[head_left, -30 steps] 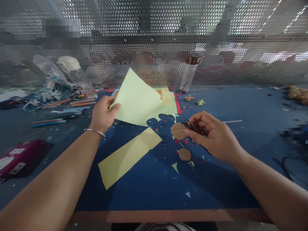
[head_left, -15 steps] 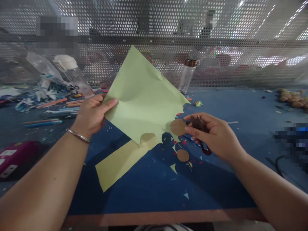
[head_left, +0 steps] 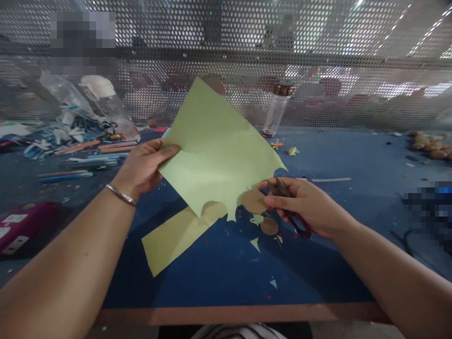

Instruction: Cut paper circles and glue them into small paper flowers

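Observation:
My left hand (head_left: 143, 165) pinches the left corner of a light green paper sheet (head_left: 217, 150), holding it up tilted above the blue table (head_left: 335, 160). The sheet's lower edge has round cut-outs. My right hand (head_left: 303, 205) is closed around small dark red scissors (head_left: 291, 207) and also holds a brown paper circle (head_left: 253, 200) at its fingertips, right by the sheet's lower edge. A second brown circle (head_left: 269, 226) lies on the table below. A yellow-green paper strip (head_left: 174, 238) lies flat under the raised sheet.
A clear bottle with a brown cap (head_left: 277, 109) stands at the back by the perforated metal screen. Pencils, paper scraps and plastic bottles (head_left: 88, 146) crowd the left side. A magenta case (head_left: 24, 226) lies at far left. Small paper offcuts litter the table.
My left hand lifted the green sheet off the table and turned it to face me. My right hand, with scissors and brown circle, shifted slightly left to the sheet's lower edge.

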`<state>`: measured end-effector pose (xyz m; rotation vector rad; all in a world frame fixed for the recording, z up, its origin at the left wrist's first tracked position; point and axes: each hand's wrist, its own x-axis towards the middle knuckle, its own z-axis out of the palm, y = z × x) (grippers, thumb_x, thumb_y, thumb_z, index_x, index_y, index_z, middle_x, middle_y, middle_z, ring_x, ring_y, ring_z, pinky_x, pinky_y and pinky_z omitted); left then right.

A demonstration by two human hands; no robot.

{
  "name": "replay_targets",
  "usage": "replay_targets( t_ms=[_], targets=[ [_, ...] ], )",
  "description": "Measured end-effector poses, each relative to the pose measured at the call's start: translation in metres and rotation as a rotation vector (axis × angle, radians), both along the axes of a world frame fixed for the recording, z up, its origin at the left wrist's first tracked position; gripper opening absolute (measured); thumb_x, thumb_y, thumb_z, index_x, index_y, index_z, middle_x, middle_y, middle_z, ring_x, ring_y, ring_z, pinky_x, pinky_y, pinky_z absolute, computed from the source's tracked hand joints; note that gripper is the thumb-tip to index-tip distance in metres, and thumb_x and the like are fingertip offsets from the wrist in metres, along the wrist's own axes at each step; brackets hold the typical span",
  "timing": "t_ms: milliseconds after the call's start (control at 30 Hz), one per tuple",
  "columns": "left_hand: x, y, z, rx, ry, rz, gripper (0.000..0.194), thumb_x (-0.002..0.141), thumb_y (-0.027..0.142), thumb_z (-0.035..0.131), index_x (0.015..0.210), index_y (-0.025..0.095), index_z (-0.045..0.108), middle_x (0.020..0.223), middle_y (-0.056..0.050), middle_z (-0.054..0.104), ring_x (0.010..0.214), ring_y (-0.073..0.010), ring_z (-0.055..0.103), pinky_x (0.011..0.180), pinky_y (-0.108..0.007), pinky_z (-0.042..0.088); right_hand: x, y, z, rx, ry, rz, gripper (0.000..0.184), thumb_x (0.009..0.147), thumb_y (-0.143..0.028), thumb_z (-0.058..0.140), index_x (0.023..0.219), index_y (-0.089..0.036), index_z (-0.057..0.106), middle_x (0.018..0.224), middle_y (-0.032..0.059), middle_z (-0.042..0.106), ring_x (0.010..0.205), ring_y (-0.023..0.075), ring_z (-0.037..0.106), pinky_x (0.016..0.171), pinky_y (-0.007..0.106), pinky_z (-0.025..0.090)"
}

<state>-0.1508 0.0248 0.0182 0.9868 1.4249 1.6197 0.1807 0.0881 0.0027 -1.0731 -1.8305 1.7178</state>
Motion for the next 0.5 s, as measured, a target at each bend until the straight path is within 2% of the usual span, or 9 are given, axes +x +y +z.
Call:
replay_targets(
  t_ms=[167, 300, 400, 500],
  targets=[
    [-0.004, -0.0008, 0.0006, 0.014, -0.026, 0.026, 0.025, 0.068, 0.025, 0.087, 0.086, 0.016, 0.072, 0.078, -0.001, 0.077, 0.064, -0.0159, 0.064, 0.066, -0.032, 0.054, -0.0026, -0.0043, 0.0052, -0.021, -0.007, 0.003, 0.043, 0.082, -0.035, 0.08, 0.118, -0.02, 0.063, 0.073, -0.0037, 0.061, 0.054, 0.0071, 0.049, 0.049, 0.02, 0.042],
    [-0.0045, -0.0002, -0.0005, 0.002, -0.058, 0.01, 0.025, 0.069, 0.023, 0.086, 0.091, 0.016, 0.074, 0.08, -0.001, 0.078, 0.065, -0.0164, 0.066, 0.069, -0.033, 0.057, -0.002, -0.0046, 0.0068, -0.032, -0.003, 0.016, 0.031, 0.081, -0.036, 0.082, 0.096, -0.018, 0.061, 0.066, -0.0059, 0.056, 0.053, 0.0063, 0.048, 0.048, 0.019, 0.041],
    [-0.0026, 0.0018, -0.0006, 0.0, -0.092, 0.018, 0.027, 0.07, 0.023, 0.086, 0.094, 0.018, 0.075, 0.087, -0.001, 0.08, 0.074, -0.0181, 0.069, 0.074, -0.033, 0.057, -0.0007, -0.0043, 0.0049, -0.053, 0.001, 0.034, 0.032, 0.078, -0.04, 0.083, 0.088, -0.017, 0.063, 0.062, -0.0056, 0.056, 0.051, 0.006, 0.047, 0.047, 0.019, 0.04],
    [0.0032, 0.0011, 0.0017, 0.044, -0.145, 0.006, 0.029, 0.079, 0.035, 0.081, 0.103, 0.019, 0.075, 0.095, -0.003, 0.08, 0.093, -0.022, 0.07, 0.079, -0.032, 0.056, 0.0001, -0.005, 0.003, -0.088, 0.017, 0.02, 0.034, 0.075, -0.042, 0.086, 0.085, -0.016, 0.067, 0.06, -0.0046, 0.056, 0.051, 0.0066, 0.048, 0.047, 0.019, 0.041]
  ],
)
